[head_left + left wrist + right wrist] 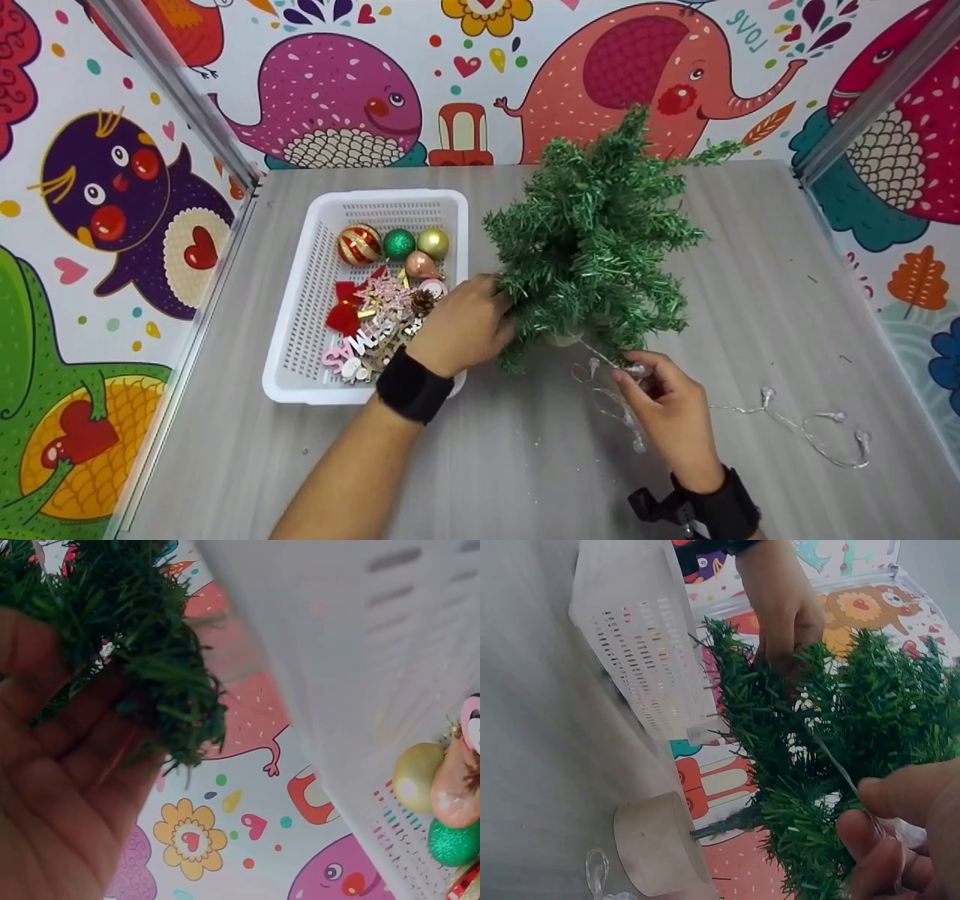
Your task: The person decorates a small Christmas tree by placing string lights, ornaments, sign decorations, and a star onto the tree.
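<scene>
Right hand point(670, 401) pinches a light string point(766, 396), likely limp, best held by its wire point(838, 767); left hand's point(465, 326) grip unclear.

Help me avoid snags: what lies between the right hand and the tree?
A thin clear wire spans from the right hand into the green tree, as the right wrist view shows.

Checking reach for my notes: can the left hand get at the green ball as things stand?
Probably yes: the green ball lies uncovered in the open basket, close to the left hand, which would first need to leave the tree.
</scene>
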`<state>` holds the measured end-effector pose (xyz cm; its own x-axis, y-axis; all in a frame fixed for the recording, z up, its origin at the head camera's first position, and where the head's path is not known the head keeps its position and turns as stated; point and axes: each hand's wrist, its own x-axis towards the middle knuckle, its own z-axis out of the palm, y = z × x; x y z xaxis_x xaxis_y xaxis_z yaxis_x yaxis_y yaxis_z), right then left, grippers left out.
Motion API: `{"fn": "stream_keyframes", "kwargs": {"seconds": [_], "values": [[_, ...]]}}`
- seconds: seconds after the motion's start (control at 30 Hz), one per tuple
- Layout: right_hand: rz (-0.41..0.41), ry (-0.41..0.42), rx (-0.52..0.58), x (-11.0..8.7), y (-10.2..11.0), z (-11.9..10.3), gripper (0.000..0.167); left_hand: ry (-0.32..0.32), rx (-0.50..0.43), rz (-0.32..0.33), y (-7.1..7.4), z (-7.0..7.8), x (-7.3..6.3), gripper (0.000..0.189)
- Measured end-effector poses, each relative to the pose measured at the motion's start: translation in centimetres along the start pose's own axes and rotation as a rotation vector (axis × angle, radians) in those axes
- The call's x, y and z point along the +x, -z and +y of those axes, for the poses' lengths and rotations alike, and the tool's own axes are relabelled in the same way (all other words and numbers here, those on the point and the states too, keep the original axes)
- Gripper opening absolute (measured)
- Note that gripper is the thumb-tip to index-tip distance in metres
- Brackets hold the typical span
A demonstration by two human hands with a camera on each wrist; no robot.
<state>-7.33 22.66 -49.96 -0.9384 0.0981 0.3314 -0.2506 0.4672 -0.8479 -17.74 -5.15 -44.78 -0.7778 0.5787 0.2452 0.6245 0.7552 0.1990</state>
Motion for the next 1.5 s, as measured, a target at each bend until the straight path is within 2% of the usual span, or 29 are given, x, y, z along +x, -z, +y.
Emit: {"fn": "stream_keyframes", "kwargs": {"seconds": [0.07,0.17,0.27,0.47,0.6,0.67,0.8,0.97,1.1,1.23,1.3,1.4,1.5], "values": [[-0.04,-0.022,0.008,0.1,0.5,-0.1,0.035,-0.003,0.002,0.004,0.0,0.1,0.0,0.025],[-0.107,-0.063,0.001,0.3,1.4,-0.5,0.043,-0.015,0.021,0.047,-0.2,0.1,-0.1,0.024],[-0.145,-0.079,-0.056,0.5,2.6,-0.5,0.045,-0.024,0.044,0.085,-0.5,0.0,0.0,0.018],[-0.075,-0.044,-0.159,1.1,4.9,0.3,0.021,-0.041,0.087,0.102,-0.7,-0.2,0.2,0.013],[-0.02,-0.025,-0.264,1.6,6.6,1.1,0.016,-0.04,0.101,0.106,-0.7,-0.2,0.2,0.011],[0.012,-0.042,-0.318,2.0,7.6,1.4,0.014,-0.033,0.113,0.1,-0.7,-0.2,0.2,0.009],[0.072,-0.126,-0.357,2.6,9.5,2.1,0.01,-0.029,0.128,0.079,-0.6,-0.2,0.3,0.01],[0.107,-0.286,-0.3,3.0,11.6,2.9,0.012,-0.046,0.137,0.077,-0.6,-0.3,0.4,0.01],[0.171,-0.458,-0.21,3.0,13.4,3.5,0.015,-0.055,0.161,0.088,-0.7,-0.5,0.4,0.009],[0.259,-0.618,-0.247,2.8,15.3,4.0,0.015,-0.067,0.177,0.107,-0.8,-0.5,0.4,0.007],[0.309,-0.649,-0.282,2.5,16.3,4.2,0.016,-0.068,0.175,0.106,-0.7,-0.5,0.4,0.006],[0.411,-0.654,-0.313,2.1,17.4,4.7,0.016,-0.063,0.165,0.096,-0.6,-0.5,0.3,0.007],[0.508,-0.678,-0.264,1.8,18.3,5.1,0.014,-0.054,0.16,0.087,-0.5,-0.6,0.2,0.008]]}}
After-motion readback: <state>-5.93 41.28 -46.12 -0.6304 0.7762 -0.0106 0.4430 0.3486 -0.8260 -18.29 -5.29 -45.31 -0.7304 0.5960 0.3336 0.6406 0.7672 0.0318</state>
